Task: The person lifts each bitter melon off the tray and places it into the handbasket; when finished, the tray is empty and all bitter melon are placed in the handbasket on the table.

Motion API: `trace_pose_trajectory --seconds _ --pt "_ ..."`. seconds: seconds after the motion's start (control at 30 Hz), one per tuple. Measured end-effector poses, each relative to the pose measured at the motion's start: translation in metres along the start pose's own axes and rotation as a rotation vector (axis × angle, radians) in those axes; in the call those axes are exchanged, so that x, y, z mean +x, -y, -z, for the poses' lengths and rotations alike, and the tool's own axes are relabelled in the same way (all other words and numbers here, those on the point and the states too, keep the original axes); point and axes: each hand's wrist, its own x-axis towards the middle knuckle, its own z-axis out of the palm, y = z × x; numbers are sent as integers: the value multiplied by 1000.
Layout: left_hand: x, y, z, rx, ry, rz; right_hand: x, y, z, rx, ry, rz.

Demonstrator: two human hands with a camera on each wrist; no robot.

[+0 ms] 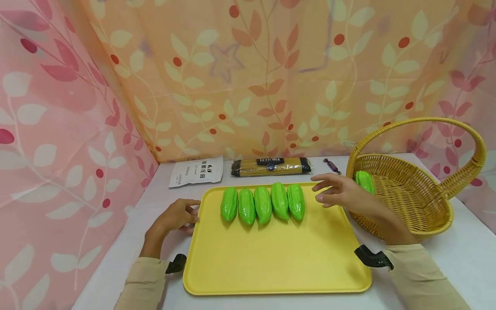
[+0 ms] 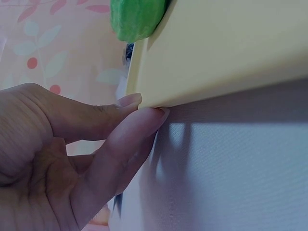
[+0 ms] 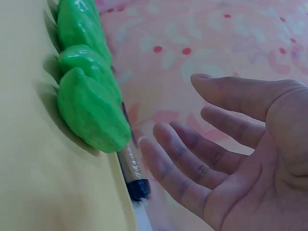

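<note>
Several glossy green ridged vegetables [image 1: 262,204] lie side by side along the far part of a yellow tray [image 1: 279,258]. At the tray's left edge my left hand [image 1: 176,217] pinches the rim between thumb and fingers, as the left wrist view confirms. My right hand [image 1: 345,193] hovers over the tray's far right corner, holding nothing, its fingers apart and slightly bent. In the right wrist view, the nearest green vegetable [image 3: 91,113] sits away from those fingers. One more green vegetable [image 1: 364,181] is inside the wicker basket, partly hidden by its rim.
On the right stands the wicker basket [image 1: 403,198] with a tall arched handle, close to my right forearm. Behind the tray lie a white printed pouch [image 1: 197,172], a pack of spaghetti [image 1: 271,168] and a small purple-wrapped candy [image 1: 331,165]. Patterned cloth hangs behind and at the sides.
</note>
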Motion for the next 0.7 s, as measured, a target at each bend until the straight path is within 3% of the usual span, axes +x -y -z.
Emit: trace_pose_trajectory --seconds 0.3,0.7 --pt "-1 -2 0 3 -4 -11 23 -20 -18 10 47 -82" --pt "-1 -1 0 -8 8 -12 34 -31 -37 18 119 -145"
